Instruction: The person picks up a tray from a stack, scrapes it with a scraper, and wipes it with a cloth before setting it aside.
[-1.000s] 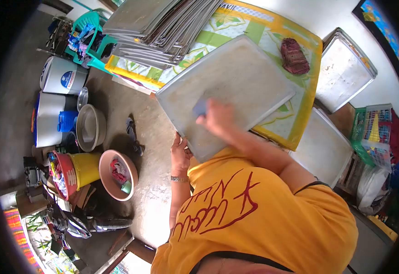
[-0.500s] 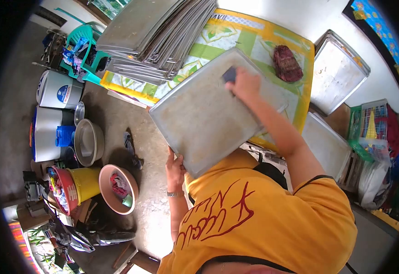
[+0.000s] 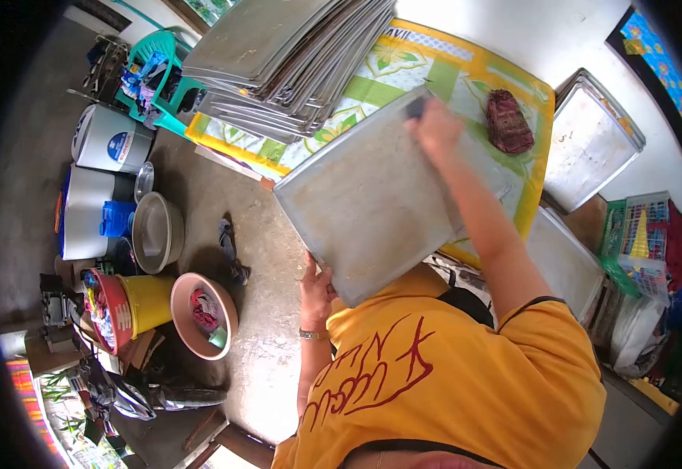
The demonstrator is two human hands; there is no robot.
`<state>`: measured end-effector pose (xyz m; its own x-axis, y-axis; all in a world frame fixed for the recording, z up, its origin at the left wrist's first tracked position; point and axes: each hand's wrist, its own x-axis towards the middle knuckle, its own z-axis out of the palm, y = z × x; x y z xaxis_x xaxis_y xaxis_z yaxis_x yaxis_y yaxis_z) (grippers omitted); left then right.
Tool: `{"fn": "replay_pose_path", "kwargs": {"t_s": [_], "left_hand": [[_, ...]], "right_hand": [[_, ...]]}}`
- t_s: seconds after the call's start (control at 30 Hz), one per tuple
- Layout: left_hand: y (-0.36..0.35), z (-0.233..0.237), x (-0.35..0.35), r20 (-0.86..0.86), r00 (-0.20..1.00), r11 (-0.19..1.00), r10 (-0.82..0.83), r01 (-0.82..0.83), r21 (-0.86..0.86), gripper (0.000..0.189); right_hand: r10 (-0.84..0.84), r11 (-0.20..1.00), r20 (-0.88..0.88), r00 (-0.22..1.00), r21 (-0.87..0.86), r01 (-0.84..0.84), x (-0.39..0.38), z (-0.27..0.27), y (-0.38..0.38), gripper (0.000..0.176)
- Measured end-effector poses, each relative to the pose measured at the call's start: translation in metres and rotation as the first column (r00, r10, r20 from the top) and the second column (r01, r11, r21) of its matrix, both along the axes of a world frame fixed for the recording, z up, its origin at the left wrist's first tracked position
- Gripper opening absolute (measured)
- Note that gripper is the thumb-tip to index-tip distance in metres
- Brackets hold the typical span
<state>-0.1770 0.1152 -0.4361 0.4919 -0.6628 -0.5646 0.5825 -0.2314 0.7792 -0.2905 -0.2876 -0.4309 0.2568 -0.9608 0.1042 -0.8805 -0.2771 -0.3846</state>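
Observation:
A flat grey metal baking tray [image 3: 364, 199] is tilted in front of me, its far part over the table and its near corner at my orange shirt. My left hand [image 3: 317, 291], with a wristband above it, is closed on the tray's lower left edge. High on the tray, near its far corner, my right hand [image 3: 439, 133] grips a small dark pad [image 3: 416, 108] pressed to the surface. The fingers of this hand are slightly blurred. A dark reddish-brown block-shaped bundle [image 3: 509, 121] lies on the table to the right.
A tall stack of trays [image 3: 278, 70] stands on the table's patterned cloth [image 3: 454, 78]. More trays [image 3: 591, 133] lean at the right wall, near a crate [image 3: 646, 242]. On the floor at left are a pink basin [image 3: 228, 336], buckets, a grey basin [image 3: 171, 234] and a green chair [image 3: 178, 109].
My right hand has slid the dark pad up the tray toward its far corner. My left hand keeps its hold at the lower edge. The whole view has shifted slightly.

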Motion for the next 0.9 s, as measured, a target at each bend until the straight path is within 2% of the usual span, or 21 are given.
{"fn": "replay_pose_path", "kwargs": {"t_s": [0.1,0.17,0.23,0.3,0.33,0.4,0.5,0.57,0.63,0.73,0.8,0.9], "left_hand": [[0.004,-0.008,0.002,0.014,0.999,0.999,-0.053,0.053,0.002,0.07],[-0.007,0.003,0.0,0.048,0.998,0.998,-0.048,0.046,0.045,0.069],[-0.013,0.014,-0.006,0.029,0.999,0.998,-0.015,0.014,0.057,0.071],[-0.009,0.017,-0.006,0.018,1.0,0.999,0.013,-0.014,0.052,0.072],[-0.005,0.015,-0.009,0.006,1.0,0.999,0.018,-0.018,0.041,0.072],[-0.002,0.009,-0.007,0.011,1.0,1.0,0.008,-0.008,0.024,0.073],[0.003,-0.006,-0.006,0.044,0.999,0.999,-0.025,0.024,0.024,0.072],[-0.01,0.009,-0.007,0.0,1.0,0.999,0.011,-0.011,0.037,0.073],[-0.009,0.009,-0.011,-0.02,1.0,0.999,0.011,-0.011,0.03,0.073],[0.005,-0.001,-0.008,0.021,0.999,0.999,-0.049,0.049,0.01,0.073],[0.002,0.007,-0.014,0.0,1.0,1.0,-0.009,0.009,-0.021,0.074],[0.006,-0.007,-0.009,0.001,1.0,0.999,-0.026,0.026,-0.023,0.075]], "right_hand": [[-0.235,0.964,-0.009,0.972,0.13,0.234,-0.02,0.016,-0.017,0.055],[0.058,0.996,-0.059,0.997,-0.059,-0.062,0.021,-0.008,0.041,0.054],[0.389,0.919,-0.086,0.917,-0.032,-0.393,0.054,-0.004,0.114,0.054],[0.406,0.913,-0.025,0.913,0.055,-0.404,0.057,-0.003,0.118,0.056],[0.41,0.907,0.009,0.912,0.103,-0.408,0.056,-0.004,0.121,0.056],[0.085,0.995,0.048,0.995,-0.064,-0.082,0.031,-0.011,0.052,0.055],[-0.01,0.992,0.065,0.998,0.128,0.001,0.019,0.006,0.041,0.056],[0.205,0.973,0.028,0.978,0.099,-0.207,0.055,-0.004,0.101,0.06],[0.428,0.891,-0.069,0.901,-0.139,-0.433,0.078,-0.021,0.172,0.062],[0.423,0.896,0.01,0.906,-0.153,-0.417,0.081,-0.026,0.174,0.06],[0.158,0.986,0.022,0.987,-0.055,-0.157,0.075,-0.026,0.112,0.057],[0.141,0.986,-0.001,0.99,-0.092,-0.141,0.08,-0.014,0.102,0.055]]}}
